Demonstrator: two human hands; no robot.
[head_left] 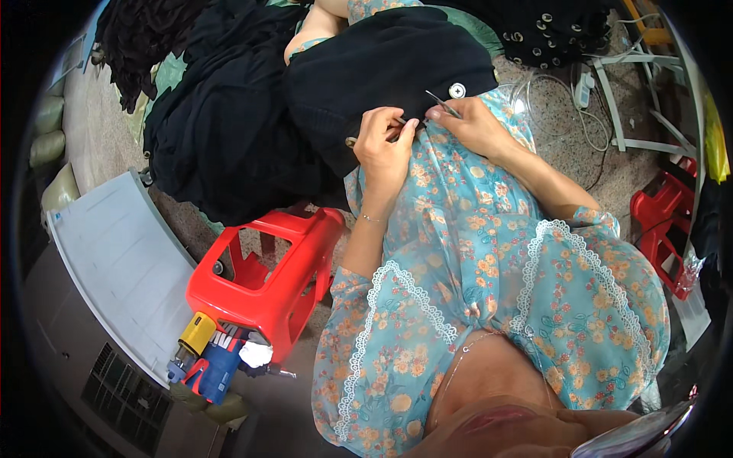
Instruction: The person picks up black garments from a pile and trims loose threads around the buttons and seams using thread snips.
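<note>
A black knit garment (382, 65) lies spread across my lap, over the blue floral dress (458, 198) I wear. A pale round button (457, 90) shows near its right edge, and a gold-coloured button (350, 142) beside my left wrist. My left hand (384, 149) is closed, its thumb and fingers pinching the garment's near edge. In my right hand (473, 128) is a slim, pointed metal tool that looks like thread snips (441, 102), its tip pointing up and left over the cloth. The two hands' fingertips almost meet at the hem.
More black garments (237, 122) are heaped to the left, and some with shiny buttons (546, 34) lie at the far right. A red plastic stool (252, 252) stands near left, with a blue and yellow item (217, 370) by it. White cables (588, 114) trail beside a metal frame (607, 107).
</note>
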